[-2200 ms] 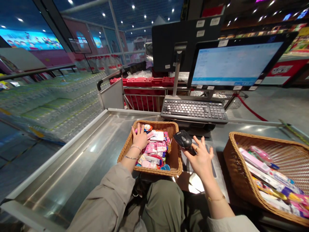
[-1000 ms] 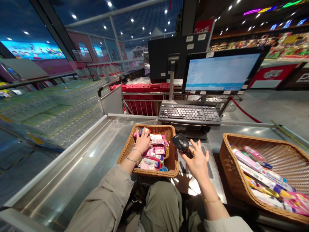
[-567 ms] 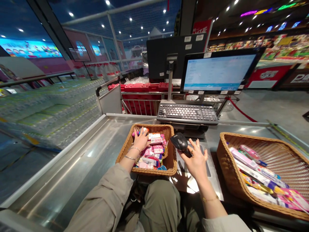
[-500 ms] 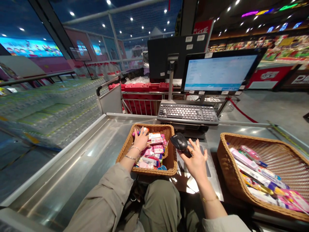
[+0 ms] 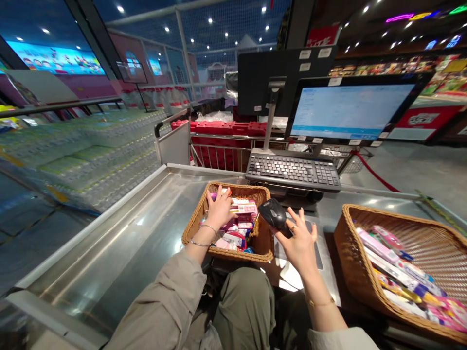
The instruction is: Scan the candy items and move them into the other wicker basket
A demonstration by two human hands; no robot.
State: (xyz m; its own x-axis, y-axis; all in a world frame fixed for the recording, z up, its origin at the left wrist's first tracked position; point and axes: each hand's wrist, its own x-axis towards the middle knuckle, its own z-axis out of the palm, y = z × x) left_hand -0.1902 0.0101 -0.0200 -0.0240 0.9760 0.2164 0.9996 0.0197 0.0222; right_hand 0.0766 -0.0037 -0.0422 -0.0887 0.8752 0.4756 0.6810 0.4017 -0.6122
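View from a head-worn camera, looking down at a person seated at a shop checkout. The left hand [image 5: 219, 210] reaches into a small wicker basket [image 5: 228, 253] that sits on the steel counter [image 5: 127, 238] straight ahead. Its fingers curl down over a heap of small pink and white packets [image 5: 243, 209] at the far end of the basket, touching them. Whether the hand grips one cannot be made out. The right hand [image 5: 299, 239] is just to the right of this basket, raised above the counter. It holds the handle of a black handheld scanner [image 5: 273, 213] between thumb and palm, and the other fingers fan out wide. The scanner's head points left, over the basket's right rim and close to the left hand. A larger wicker basket [image 5: 352, 243] stands well to the right, holding long, thin packets [image 5: 396, 272] laid side by side. Beyond the hands are a dark keyboard [image 5: 294, 169] and, above it, a lit monitor [image 5: 352, 109].
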